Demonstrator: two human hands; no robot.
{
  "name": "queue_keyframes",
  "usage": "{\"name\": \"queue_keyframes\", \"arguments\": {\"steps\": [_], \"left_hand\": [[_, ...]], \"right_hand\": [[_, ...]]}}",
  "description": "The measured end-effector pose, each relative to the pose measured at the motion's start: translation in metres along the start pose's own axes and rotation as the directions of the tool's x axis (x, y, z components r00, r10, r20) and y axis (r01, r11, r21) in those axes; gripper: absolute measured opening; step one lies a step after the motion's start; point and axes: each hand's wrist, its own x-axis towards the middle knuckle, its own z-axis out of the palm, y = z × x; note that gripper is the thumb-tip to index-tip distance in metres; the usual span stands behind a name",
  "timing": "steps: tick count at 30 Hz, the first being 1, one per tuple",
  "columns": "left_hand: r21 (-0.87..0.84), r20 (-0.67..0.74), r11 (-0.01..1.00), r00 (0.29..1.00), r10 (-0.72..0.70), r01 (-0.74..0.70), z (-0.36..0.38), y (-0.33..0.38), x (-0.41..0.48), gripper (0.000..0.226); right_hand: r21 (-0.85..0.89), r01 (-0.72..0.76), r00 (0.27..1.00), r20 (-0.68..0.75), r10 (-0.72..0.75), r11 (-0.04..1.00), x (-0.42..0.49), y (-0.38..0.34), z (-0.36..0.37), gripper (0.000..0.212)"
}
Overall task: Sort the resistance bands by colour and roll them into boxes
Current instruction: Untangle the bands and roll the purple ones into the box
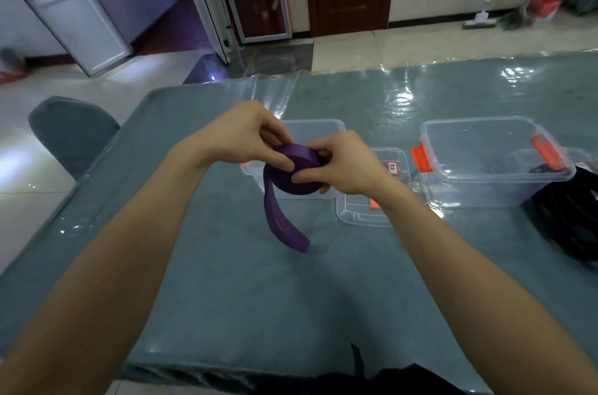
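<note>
The purple resistance band (293, 173) sits between both hands above the table (226, 281), mostly wound into a flat coil, with a loose tail hanging down toward the tabletop. The left hand (249, 135) grips the coil from the upper left, thumb and fingers curled on its rim. The right hand (343, 164) pinches its right side. A clear box (323, 129) stands just behind the hands; another box (495, 164) with orange latches stands to the right.

The table (242, 281) bore a grey-green cloth under clear plastic. A small box (323, 132) and a large box (469, 190) with orange latches stood on it, a lid (362, 216) flat between them. Black bands (569, 223) lay at its right edge.
</note>
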Motion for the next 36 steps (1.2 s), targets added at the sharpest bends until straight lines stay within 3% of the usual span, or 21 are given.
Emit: {"name": "queue_keyframes", "arguments": {"steps": [4, 8, 12, 16, 18, 20, 22, 24, 26, 29, 31, 33, 36], "left_hand": [[-0.362, -0.106, 0.932, 0.994, -0.018, -0.022, 0.005, -0.022, -0.01, 0.055], [-0.555, -0.249, 0.826, 0.967, -0.047, -0.103, 0.033, -0.036, -0.011, 0.054], [-0.632, -0.334, 0.758, 0.939, -0.077, -0.162, 0.047, -0.036, -0.005, 0.053], [-0.572, -0.304, 0.815, 0.947, -0.106, -0.093, 0.045, -0.035, -0.003, 0.049], [-0.484, -0.241, 0.875, 0.963, -0.119, -0.013, 0.037, -0.036, -0.001, 0.042], [-0.331, -0.151, 0.941, 0.981, -0.125, 0.069, 0.029, -0.036, 0.003, 0.033], [-0.107, -0.076, 0.986, 0.988, -0.135, 0.127, 0.025, -0.034, 0.01, 0.026], [0.149, -0.021, 0.981, 0.992, -0.123, 0.125, 0.022, -0.029, 0.019, 0.023], [0.362, 0.025, 0.928, 0.995, -0.098, 0.082, 0.02, -0.022, 0.026, 0.023], [0.486, 0.053, 0.873, 0.995, -0.081, 0.045, 0.016, -0.015, 0.032, 0.025], [0.516, 0.069, 0.857, 0.996, -0.061, 0.017, 0.013, -0.013, 0.034, 0.025], [0.513, 0.084, 0.858, 0.995, -0.047, -0.003, 0.01, -0.013, 0.034, 0.025], [0.339, 0.073, 0.94, 0.996, -0.054, 0.026, 0.005, -0.026, 0.03, 0.026]], "right_hand": [[0.334, 0.039, 0.996, -0.087, -0.01, 0.942, 0.0, 0.007, -0.015, 0.038], [0.607, 0.076, 0.99, -0.14, 0.012, 0.791, 0.004, 0.013, -0.018, 0.036], [0.72, 0.076, 0.987, -0.155, 0.053, 0.69, 0.007, 0.022, -0.003, 0.036], [0.763, 0.036, 0.99, -0.114, 0.08, 0.646, 0.006, 0.04, 0.012, 0.032], [0.67, -0.012, 0.996, -0.058, 0.068, 0.742, 0.007, 0.046, 0.008, 0.036], [0.37, -0.024, 0.997, -0.063, 0.05, 0.929, 0.01, 0.046, -0.002, 0.055], [0.037, -0.014, 0.996, -0.09, 0.017, 0.999, 0.014, 0.039, -0.011, 0.08], [-0.167, 0.014, 0.999, -0.036, -0.02, 0.986, 0.021, 0.027, -0.016, 0.087], [-0.335, 0.043, 0.998, 0.064, -0.023, 0.941, 0.028, 0.019, -0.014, 0.072], [-0.565, 0.1, 0.993, 0.113, -0.043, 0.819, 0.035, 0.016, -0.002, 0.047], [-0.523, 0.103, 0.992, 0.115, -0.049, 0.846, 0.037, 0.019, 0.007, 0.042], [-0.336, 0.061, 0.992, 0.125, -0.019, 0.94, 0.037, 0.026, 0.012, 0.036], [-0.047, -0.043, 0.992, 0.113, 0.048, 0.998, 0.033, 0.036, 0.011, 0.026]]}}
